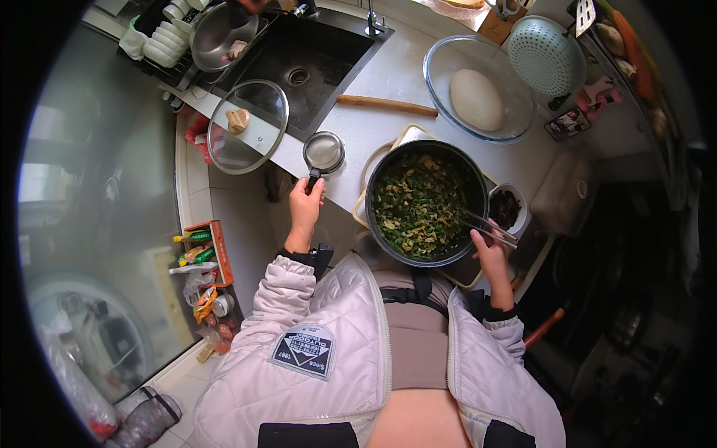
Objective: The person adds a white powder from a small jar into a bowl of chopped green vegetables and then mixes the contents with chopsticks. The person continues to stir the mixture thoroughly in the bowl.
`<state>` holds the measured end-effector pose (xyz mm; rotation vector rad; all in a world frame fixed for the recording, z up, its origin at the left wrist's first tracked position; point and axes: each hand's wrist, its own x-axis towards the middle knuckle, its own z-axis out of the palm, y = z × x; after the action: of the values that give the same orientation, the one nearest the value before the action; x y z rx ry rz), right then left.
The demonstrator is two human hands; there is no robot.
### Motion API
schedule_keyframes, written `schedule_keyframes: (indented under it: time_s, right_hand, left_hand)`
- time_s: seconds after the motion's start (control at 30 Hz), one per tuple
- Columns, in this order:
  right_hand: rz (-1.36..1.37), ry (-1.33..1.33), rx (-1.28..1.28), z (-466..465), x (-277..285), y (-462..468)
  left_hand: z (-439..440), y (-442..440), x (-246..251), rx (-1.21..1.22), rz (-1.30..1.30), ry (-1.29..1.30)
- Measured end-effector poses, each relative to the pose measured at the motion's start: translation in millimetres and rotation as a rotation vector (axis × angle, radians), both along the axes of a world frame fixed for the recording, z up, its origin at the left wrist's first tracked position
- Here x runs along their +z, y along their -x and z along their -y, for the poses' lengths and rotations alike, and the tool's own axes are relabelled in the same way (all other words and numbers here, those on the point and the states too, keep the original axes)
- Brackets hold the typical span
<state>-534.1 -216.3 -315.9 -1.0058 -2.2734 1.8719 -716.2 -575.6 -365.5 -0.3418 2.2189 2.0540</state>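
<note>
My left hand point(306, 209) grips the black handle of a small metal pan point(324, 152), held level by the counter's front edge. To the right, a black pot point(371, 224) holds a chopped green and yellow-brown mixture point(425, 204). My right hand point(490, 251) is at the pot's lower right rim with metal chopsticks point(493, 231), whose tips reach into the mixture. Beside the pot's right side is a white bowl point(522, 200) of dark pieces. Behind it stands a large glass bowl point(432, 84) with a pale dough ball point(477, 99) inside.
A wooden rolling pin point(386, 105) lies between the black sink point(330, 98) and the glass bowl. A glass lid point(264, 140) overlaps the counter's front edge at left. A metal bowl point(210, 39), stacked white bowls point(162, 47), a pale green colander point(546, 56) and a phone point(567, 124) stand around.
</note>
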Motion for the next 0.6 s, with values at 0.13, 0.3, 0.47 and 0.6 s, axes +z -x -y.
schedule_keyframes:
  time_s: [0.13, 0.3, 0.47, 0.6]
  right_hand:
    - [0.084, -0.06, 0.078, -8.7, 5.6, -3.6]
    - [0.089, -0.018, 0.128, -11.8, 4.7, -3.5]
    - [0.186, -0.077, 0.152, -8.7, 6.1, -1.0]
    - [0.104, -0.058, 0.141, -5.4, 10.4, -2.0]
  left_hand:
    - [3.6, -6.0, 27.4, 0.002, -0.022, -0.012]
    - [2.3, -3.3, 34.5, 0.004, 0.078, -0.199]
    - [-8.8, 2.4, 22.3, 0.121, 0.197, -0.177]
    - [-12.0, 23.4, 26.3, 0.048, 0.182, -0.152]
